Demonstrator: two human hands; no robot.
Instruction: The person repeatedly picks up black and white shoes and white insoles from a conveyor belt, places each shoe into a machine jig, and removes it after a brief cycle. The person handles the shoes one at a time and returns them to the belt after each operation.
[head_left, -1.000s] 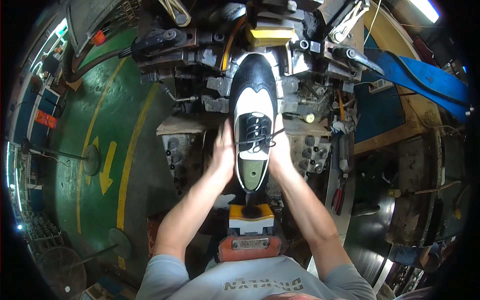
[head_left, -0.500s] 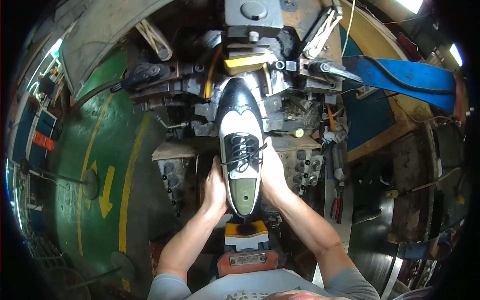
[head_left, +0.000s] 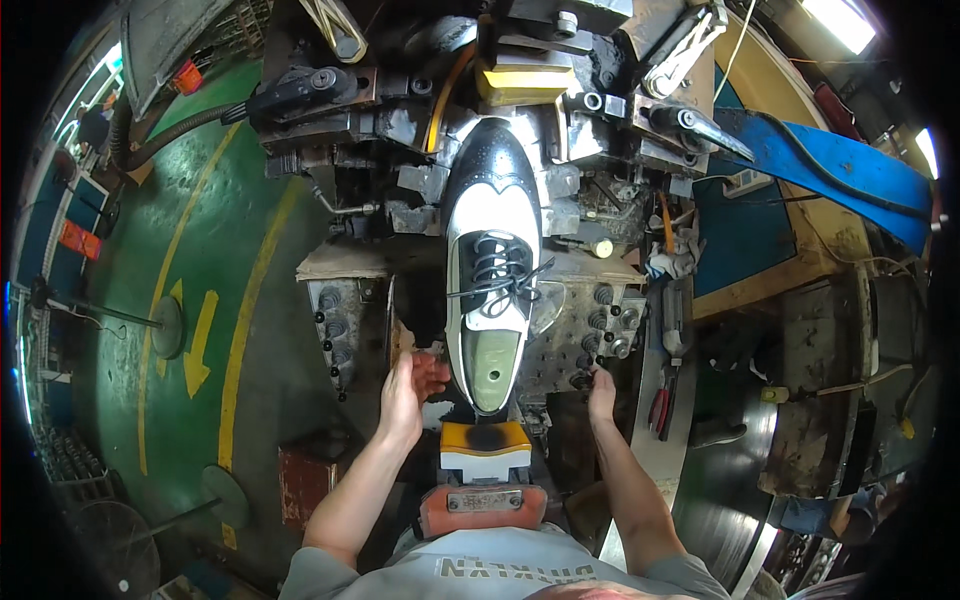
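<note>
A black-and-white lace-up shoe [head_left: 490, 210] with a green last [head_left: 490, 365] in it sits toe-away in the machine, its toe among the metal clamps [head_left: 555, 185]. Beside the heel on the left, my left hand [head_left: 405, 395] is off the shoe, fingers loosely bent and apart, holding nothing. My right hand [head_left: 601, 395] is at the lower end of the right control panel [head_left: 560, 350], its fingers closed at a small dark control knob [head_left: 581, 380]. Below the heel stands a yellow-topped pad [head_left: 486, 437] on a red block, apart from the shoe.
A yellow block [head_left: 525, 85] hangs over the toe. Another row of knobs [head_left: 333, 330] lines the left panel. Red-handled pliers [head_left: 659, 410] lie on the right ledge, below a cloth [head_left: 675, 250]. A blue arm [head_left: 830, 170] juts out at right; green floor [head_left: 190, 300] lies left.
Both hands have let go of the shoe, which stays in the machine. My right hand has moved right to the knobs, my left slightly left. The whole view has shifted a little.
</note>
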